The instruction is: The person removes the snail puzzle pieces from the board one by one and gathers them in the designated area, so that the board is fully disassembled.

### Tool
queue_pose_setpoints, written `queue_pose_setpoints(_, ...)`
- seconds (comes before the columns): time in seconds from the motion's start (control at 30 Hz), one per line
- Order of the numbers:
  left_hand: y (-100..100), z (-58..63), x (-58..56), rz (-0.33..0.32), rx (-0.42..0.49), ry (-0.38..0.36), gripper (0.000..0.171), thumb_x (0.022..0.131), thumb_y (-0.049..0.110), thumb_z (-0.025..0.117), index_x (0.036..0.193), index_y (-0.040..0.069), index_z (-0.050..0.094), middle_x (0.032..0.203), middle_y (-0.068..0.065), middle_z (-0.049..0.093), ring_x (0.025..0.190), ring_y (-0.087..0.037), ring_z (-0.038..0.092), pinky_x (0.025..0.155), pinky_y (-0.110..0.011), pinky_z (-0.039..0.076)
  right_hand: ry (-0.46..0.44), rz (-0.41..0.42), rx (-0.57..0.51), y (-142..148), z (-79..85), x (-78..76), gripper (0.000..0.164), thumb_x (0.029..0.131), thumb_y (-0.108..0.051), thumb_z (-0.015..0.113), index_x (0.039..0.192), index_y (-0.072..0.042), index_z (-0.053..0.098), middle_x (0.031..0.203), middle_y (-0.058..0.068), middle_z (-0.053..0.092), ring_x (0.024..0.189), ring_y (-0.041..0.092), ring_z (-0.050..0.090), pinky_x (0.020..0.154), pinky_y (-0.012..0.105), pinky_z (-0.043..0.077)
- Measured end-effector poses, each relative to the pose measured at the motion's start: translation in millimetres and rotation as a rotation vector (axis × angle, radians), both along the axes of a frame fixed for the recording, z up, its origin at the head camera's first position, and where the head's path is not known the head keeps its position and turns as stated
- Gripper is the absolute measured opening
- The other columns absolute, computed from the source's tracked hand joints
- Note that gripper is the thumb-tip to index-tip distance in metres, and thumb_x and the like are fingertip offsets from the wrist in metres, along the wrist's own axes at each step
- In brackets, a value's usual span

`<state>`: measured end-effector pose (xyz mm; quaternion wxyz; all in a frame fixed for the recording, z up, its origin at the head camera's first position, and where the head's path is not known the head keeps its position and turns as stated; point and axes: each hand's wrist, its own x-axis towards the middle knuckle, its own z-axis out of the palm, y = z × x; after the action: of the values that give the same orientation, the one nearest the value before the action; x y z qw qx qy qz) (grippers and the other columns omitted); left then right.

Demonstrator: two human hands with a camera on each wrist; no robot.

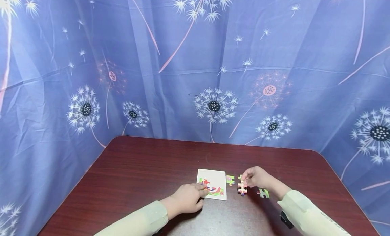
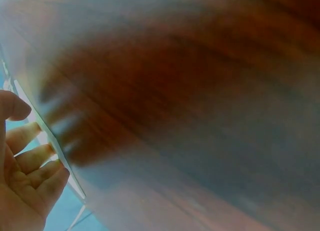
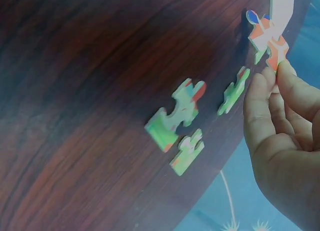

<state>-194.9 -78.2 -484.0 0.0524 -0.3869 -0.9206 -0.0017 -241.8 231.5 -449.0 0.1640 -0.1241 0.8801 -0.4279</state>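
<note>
A white puzzle board (image 1: pixel 218 178) lies on the table, with colourful pieces fitted along its lower and left parts. My left hand (image 1: pixel 186 198) rests on the board's left side, fingertips on the fitted pieces. From below, the left wrist view shows that hand (image 2: pixel 30 176) with its fingers at the edge of the board (image 2: pixel 76 183). Right of the board, my right hand (image 1: pixel 259 178) pinches an orange-and-white puzzle piece (image 3: pixel 277 52) between thumb and forefinger. Another piece (image 1: pixel 242 190) with orange and blue is just beside the pinched one; whether they touch, I cannot tell.
One green piece (image 1: pixel 230 180) lies close to the board's right edge. A green-and-red piece (image 1: pixel 263 193) is under the right forearm, with a smaller green piece (image 3: pixel 187 152) near it in the right wrist view. A dandelion-print curtain (image 1: pixel 182 104) surrounds the dark red table (image 1: pixel 137 168).
</note>
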Motion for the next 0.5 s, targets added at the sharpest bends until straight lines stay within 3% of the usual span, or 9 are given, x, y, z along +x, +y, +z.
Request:
queue_pose_setpoints(0.2, 0, 2.1, 0.8, 0.003, -0.003, 0.004, 0.041, 0.09, 0.027, 0.064, 0.13, 0.023, 0.072, 0.133, -0.001, 0.072, 0.124, -0.014, 0.069, 0.1, -0.027, 0.057, 0.018, -0.004, 0.015, 6, -4.2, 0.7, 0.006, 0.082, 0.012, 0.067, 0.087, 0.014, 0.069, 0.075, 0.011, 0.073, 0.065, 0.008, 0.058, 0.058, 0.025, 0.052)
queue_pose_setpoints(0.5, 0, 2.9, 1.6, 0.008, -0.006, -0.009, 0.043, 0.09, 0.027, 0.065, 0.132, 0.023, 0.071, 0.134, -0.001, 0.071, 0.125, -0.014, 0.068, 0.101, -0.027, 0.056, 0.082, -0.057, 0.054, 7, -13.7, 2.2, 0.006, 0.083, 0.011, 0.066, 0.082, 0.008, 0.071, 0.074, 0.012, 0.074, 0.064, 0.007, 0.059, 0.057, 0.024, 0.052)
